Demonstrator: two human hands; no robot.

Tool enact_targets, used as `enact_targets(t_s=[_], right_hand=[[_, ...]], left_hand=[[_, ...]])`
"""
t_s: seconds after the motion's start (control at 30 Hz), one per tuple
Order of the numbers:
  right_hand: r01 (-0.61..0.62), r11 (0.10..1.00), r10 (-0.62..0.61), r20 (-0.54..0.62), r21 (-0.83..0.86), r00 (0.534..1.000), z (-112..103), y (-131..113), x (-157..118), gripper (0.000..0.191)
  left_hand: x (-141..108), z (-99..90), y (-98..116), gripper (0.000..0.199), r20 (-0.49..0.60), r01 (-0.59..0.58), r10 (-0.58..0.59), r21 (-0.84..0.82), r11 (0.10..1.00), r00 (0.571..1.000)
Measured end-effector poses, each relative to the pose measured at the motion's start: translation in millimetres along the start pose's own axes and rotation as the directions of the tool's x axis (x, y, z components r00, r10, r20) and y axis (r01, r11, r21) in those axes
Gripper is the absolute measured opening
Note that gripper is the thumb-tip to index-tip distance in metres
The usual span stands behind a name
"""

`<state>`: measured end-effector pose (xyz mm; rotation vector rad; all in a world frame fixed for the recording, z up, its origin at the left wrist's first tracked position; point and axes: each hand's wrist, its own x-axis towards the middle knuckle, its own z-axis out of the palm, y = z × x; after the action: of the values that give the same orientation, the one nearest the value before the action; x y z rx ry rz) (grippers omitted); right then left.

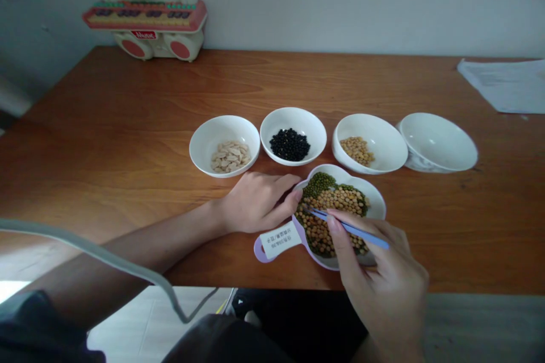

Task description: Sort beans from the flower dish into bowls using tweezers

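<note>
A white-and-lilac dish point(378, 201) with a wavy rim holds yellow soybeans point(321, 232) and green mung beans point(320, 184) at the table's front edge. A paper label point(281, 239) is stuck on its handle. At the dish's left rim my left hand point(259, 201) grips the edge between thumb and fingers. My right hand point(383, 272) pinches a pair of blue tweezers point(357, 231), their tips down among the beans at the dish's left side. Whether the tips have a bean between them is too small to tell.
Behind the dish stand white bowls: one with pale flat seeds point(230, 157), one with black beans point(290, 145), one with soybeans point(357, 151), and an empty bowl point(438, 142). A toy keyboard point(145, 17) and papers point(506, 85) lie farther back. A grey cable point(106, 255) crosses my left arm.
</note>
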<state>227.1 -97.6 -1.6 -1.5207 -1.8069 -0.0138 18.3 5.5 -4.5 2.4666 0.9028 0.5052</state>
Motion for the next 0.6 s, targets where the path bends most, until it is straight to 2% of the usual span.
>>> enact_targets(t_s=[0.23,0.6], right_hand=[[-0.049,0.999,0.050,-0.033,0.010,0.998,1.2,-1.1,-4.4,0.021],[0.021,1.000,-0.021,0.008,-0.001,1.000,1.2,-2.9,-2.4,0.016]], left_hand=[[-0.3,0.5,-0.5,0.039,-0.003,-0.007,0.007,0.003,1.000,1.000],[-0.1,-0.4,-0.1,0.039,0.007,-0.006,0.006,0.006,1.000,1.000]])
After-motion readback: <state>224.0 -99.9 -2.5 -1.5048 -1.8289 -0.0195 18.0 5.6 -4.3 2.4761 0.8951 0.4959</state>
